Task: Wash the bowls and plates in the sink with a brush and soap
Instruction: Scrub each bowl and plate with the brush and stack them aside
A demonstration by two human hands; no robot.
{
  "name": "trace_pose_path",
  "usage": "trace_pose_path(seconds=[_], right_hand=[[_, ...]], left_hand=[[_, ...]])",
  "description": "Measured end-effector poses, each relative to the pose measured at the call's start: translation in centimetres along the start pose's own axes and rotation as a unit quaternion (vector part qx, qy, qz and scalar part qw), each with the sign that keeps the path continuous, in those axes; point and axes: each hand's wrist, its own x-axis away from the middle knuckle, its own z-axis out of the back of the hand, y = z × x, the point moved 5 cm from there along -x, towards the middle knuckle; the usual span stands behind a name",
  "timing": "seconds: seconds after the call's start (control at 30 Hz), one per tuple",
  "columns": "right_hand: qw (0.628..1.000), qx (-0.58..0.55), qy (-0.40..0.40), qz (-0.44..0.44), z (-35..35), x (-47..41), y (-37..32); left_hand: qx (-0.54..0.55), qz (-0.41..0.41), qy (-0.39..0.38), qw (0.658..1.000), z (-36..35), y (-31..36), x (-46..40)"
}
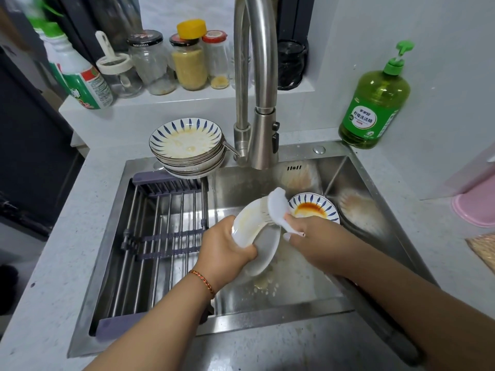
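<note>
You are mid-scrub: your left hand [227, 247] clamps the rim of a white plate [255, 236] tilted on edge over the sink [369, 183], while your right hand [308, 236] closes around the handle of the white brush [277, 207], its bristles pressed to the plate's smeared face. A sauce-stained bowl [313, 210] lies on the sink floor just behind (clearly unwashed), and a stack of dirty bowls [187, 148] waits at the back left corner. Next, I judge, you should turn the plate to reach its remaining yellow film.
</note>
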Motion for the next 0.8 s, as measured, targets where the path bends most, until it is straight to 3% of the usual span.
trace_pose_path(seconds=[0.17, 0.3, 0.4, 0.6, 0.8], right_hand=[[0.989, 0.091, -0.014, 0.112, -2.1, 2.9, -4.2], [0.995, 0.071, -0.005, 0.073, -0.6, 1.3, -2.2], [0.994, -0.107, -0.014, -0.029, 0.2, -0.4, 1.3], [0.909, -0.398, 0.001, -0.123, -3.5, 0.0, 3.9], [0.833, -0.516, 0.104, -0.172, -4.1, 0.1, 3.9]], left_hand=[[0.049, 0.003, -0.006, 0.999, -0.3, 0.2, -0.3], [0.015, -0.016, -0.036, 0.999, -0.2, 0.4, -0.3], [0.008, -0.022, -0.036, 0.999, 0.5, 0.5, -0.2], [0.174, 0.048, 0.095, 0.979, 2.2, -0.3, -0.3], [0.450, 0.132, 0.145, 0.871, -0.1, -1.0, 0.3]])
